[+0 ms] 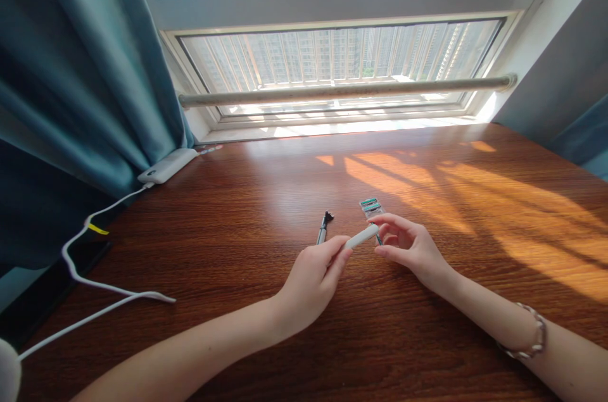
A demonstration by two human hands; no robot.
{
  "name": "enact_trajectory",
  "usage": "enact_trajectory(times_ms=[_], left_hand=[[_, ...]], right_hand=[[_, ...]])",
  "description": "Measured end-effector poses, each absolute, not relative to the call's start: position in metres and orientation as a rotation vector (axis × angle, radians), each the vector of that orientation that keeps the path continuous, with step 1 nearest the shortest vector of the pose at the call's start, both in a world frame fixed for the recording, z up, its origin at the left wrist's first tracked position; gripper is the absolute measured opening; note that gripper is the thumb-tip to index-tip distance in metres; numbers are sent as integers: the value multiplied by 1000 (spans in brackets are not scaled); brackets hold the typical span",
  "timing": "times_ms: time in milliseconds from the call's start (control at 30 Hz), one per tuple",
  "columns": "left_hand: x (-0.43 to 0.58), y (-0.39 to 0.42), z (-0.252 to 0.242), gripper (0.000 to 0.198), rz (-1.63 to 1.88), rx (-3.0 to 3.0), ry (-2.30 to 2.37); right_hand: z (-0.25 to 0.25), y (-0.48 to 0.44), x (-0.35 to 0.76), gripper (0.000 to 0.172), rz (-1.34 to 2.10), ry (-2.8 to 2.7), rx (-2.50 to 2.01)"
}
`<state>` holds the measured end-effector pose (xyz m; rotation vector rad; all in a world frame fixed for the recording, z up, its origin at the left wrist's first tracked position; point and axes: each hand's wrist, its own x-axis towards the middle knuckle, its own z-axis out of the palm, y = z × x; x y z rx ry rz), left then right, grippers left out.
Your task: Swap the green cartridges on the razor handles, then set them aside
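Gripping a smooth, white, rod-shaped handle (361, 237), the left hand (313, 278) is holding it above the glossy wood-grain table (228, 231). The right hand (413, 245) is pinching a narrow dark strip (379, 239) at the handle's rounded tip.

From the left hand (311, 278), the stick (361, 237) pointed toward the right hand (420, 252) at two o'clock; on the tabletop (213, 231) lay a razor handle (322, 234) at twelve, cartridge pack (370, 204) at one, power bank (168, 166) at ten — window (342, 54) beyond, at twelve.
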<state>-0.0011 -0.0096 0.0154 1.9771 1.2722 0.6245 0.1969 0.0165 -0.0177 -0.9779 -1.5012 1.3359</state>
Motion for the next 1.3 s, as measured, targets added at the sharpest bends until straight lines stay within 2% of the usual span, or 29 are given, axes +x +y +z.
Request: enact_trajectory(times_ms=[567, 1300], left_hand=[[-1, -11, 16, 26, 590, 2005, 1332], [-1, -11, 15, 26, 570, 2054, 1351]], right_hand=[[-19, 16, 198, 35, 1257, -1523, -1004], [-18, 17, 197, 41, 956, -1755, -929]])
